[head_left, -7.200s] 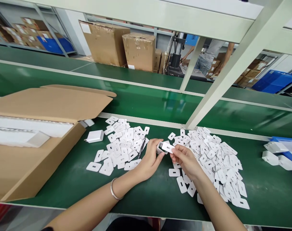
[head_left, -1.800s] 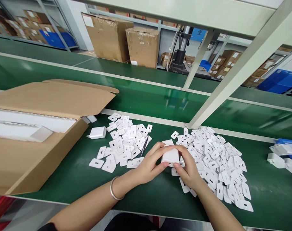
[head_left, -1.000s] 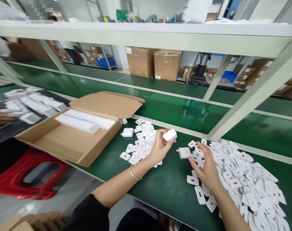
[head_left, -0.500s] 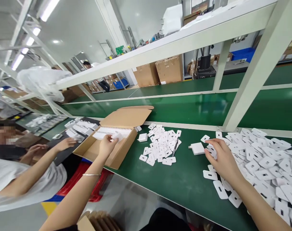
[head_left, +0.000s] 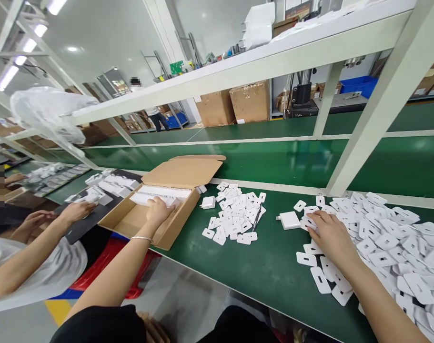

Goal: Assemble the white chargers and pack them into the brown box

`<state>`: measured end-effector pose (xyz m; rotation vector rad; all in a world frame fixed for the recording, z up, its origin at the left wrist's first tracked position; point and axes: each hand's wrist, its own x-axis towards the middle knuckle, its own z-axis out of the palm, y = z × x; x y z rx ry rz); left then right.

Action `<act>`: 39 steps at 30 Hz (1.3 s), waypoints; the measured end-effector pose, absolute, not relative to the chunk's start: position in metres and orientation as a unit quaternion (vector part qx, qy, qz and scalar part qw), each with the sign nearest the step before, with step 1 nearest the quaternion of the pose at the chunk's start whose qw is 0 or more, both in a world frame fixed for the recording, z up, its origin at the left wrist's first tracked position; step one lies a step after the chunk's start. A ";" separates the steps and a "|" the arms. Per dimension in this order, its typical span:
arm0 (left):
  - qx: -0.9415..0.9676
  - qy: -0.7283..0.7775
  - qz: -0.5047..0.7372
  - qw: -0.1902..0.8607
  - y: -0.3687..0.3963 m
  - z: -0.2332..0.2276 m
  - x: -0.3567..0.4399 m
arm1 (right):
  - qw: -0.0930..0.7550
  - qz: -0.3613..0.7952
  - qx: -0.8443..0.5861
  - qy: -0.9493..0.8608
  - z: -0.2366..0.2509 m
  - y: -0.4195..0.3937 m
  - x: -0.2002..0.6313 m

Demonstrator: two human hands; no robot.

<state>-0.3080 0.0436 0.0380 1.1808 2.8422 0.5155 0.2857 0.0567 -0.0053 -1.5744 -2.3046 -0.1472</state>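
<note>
My left hand [head_left: 158,212] reaches into the open cardboard box [head_left: 174,224] at the left, fingers curled over a white charger at the end of a row of white chargers [head_left: 163,193]. My right hand [head_left: 327,236] lies palm down on the big heap of white plastic cover plates [head_left: 391,238] at the right, fingers apart and holding nothing. A loose white charger [head_left: 289,220] lies on the green bench just left of its fingertips. A smaller pile of cover plates [head_left: 236,214] sits between the box and that charger.
Another white charger [head_left: 207,202] lies beside the box, and a black pen [head_left: 257,218] rests on the smaller pile. A co-worker's hands [head_left: 74,212] work over a dark tray [head_left: 105,190] at the left. A white frame post [head_left: 374,114] rises behind the heap. A red stool [head_left: 105,271] stands below.
My left hand carried a white charger from the middle of the bench leftwards into the cardboard box. My right hand set another charger down and settled on the right heap. The view swung left.
</note>
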 end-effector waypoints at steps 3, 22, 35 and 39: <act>0.363 0.915 0.174 0.013 0.038 0.043 -0.306 | 0.176 -0.046 -0.535 -0.825 -0.005 0.056 0.284; 0.825 0.503 0.250 0.068 0.034 0.054 0.023 | 0.208 -0.004 -0.556 -0.805 -0.004 0.058 0.285; 0.749 0.387 0.367 0.392 0.044 0.028 0.032 | 0.232 -0.013 -0.548 -0.804 0.009 0.052 0.284; 0.669 0.327 0.480 0.464 0.025 0.019 0.034 | 0.279 -0.025 -0.566 -0.775 0.018 0.044 0.277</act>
